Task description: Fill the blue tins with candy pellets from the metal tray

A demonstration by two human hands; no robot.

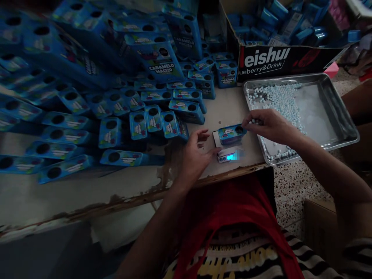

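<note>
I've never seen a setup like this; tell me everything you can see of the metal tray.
The metal tray is shiny, silver and shallow, a rounded rectangle with raised walls and a rim. It lies open side up at the table's right end, seeming to jut past the edge. Small white and pale-blue pellets cover much of its left part; the right part is mostly bare. The person's right hand and forearm cross over its near-left side; whether they touch it is unclear.

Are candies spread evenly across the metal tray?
No, the pale candies crowd the left part of the metal tray, its right floor showing.
</note>
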